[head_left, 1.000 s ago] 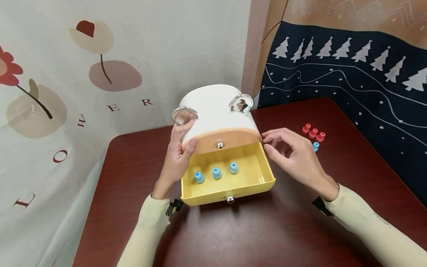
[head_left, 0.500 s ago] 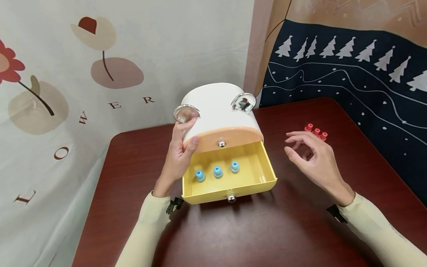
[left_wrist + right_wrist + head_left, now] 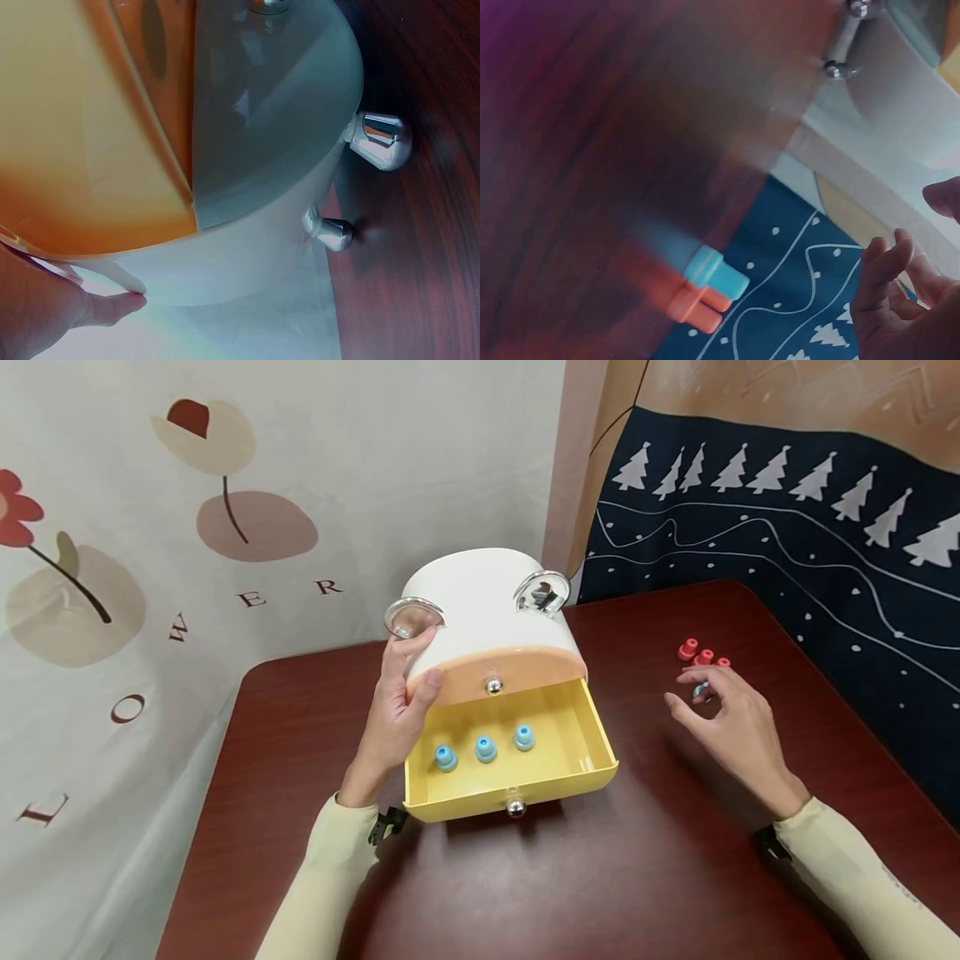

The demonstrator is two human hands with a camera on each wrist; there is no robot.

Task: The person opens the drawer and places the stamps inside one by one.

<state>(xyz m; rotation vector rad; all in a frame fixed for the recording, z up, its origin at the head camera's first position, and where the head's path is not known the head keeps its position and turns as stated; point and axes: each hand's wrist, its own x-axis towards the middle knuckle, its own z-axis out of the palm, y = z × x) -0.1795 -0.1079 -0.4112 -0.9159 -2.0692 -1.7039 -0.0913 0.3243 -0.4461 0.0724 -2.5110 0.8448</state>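
A small white drawer cabinet (image 3: 480, 602) with two silver ear-shaped rings stands on the table. My left hand (image 3: 390, 718) grips its left side, thumb against the orange upper drawer front (image 3: 517, 668). Below that, the yellow drawer (image 3: 562, 788) is pulled out, with three light-blue stepped plastic pieces (image 3: 485, 749) inside, in a row. My right hand (image 3: 738, 727) hovers with bent fingers, holding nothing, close to another blue piece (image 3: 701, 690). The hand partly hides that piece in the head view; in the right wrist view the blue piece (image 3: 716, 271) is apart from the fingers.
Three red stepped pieces (image 3: 687, 649) stand behind the blue one on the right of the dark wood table (image 3: 300, 727). Silver knobs (image 3: 516, 807) stick out from the drawer fronts. Printed cloths (image 3: 480, 460) hang behind and along the right edge.
My right hand has moved right, from beside the cabinet to the loose pieces. My left hand has stayed on the cabinet, and the pieces in the drawer have not moved.
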